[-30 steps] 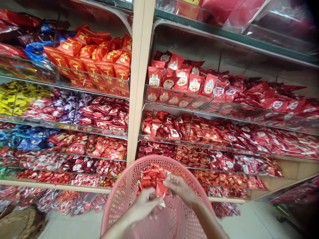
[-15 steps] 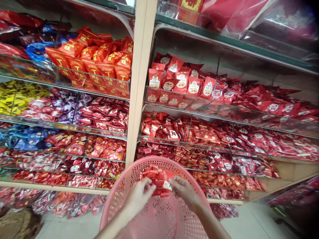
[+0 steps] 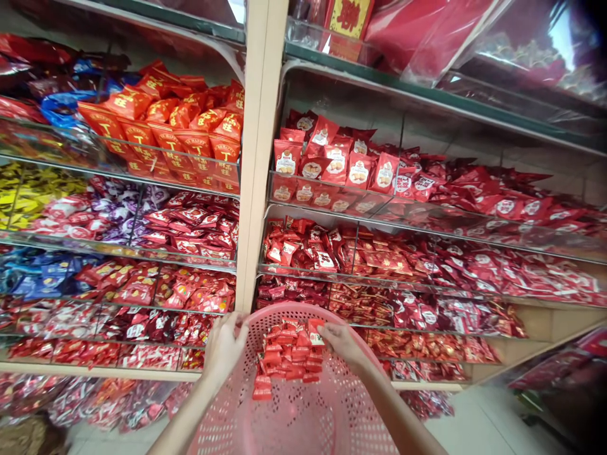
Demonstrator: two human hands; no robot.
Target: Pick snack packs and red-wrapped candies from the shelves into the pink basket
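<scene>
A pink plastic basket (image 3: 303, 309) with a perforated wall is in front of me, tilted so its inside shows. Several small red wrapped candies (image 3: 289, 357) lie in a heap in it. My left hand (image 3: 225, 344) is closed at the basket's left rim, fingers curled over the edge. Inside the right part of the basket, my right hand (image 3: 344, 344) pinches a red candy packet (image 3: 316, 331) with a pale patch, held over the upper right of the heap.
Shelves of wrapped sweets stand ahead, split by a pale wooden post (image 3: 263, 139). Orange-red packets (image 3: 171, 120) fill a bin at left, red biscuit packets (image 3: 336, 158) one at right. Clear front panels edge the bins. Bagged sweets (image 3: 109, 398) lie below the left shelves.
My left hand has moved left from the candies to the basket's rim. More of the candy heap shows. My right hand still holds the packet, a little higher and slightly farther left.
</scene>
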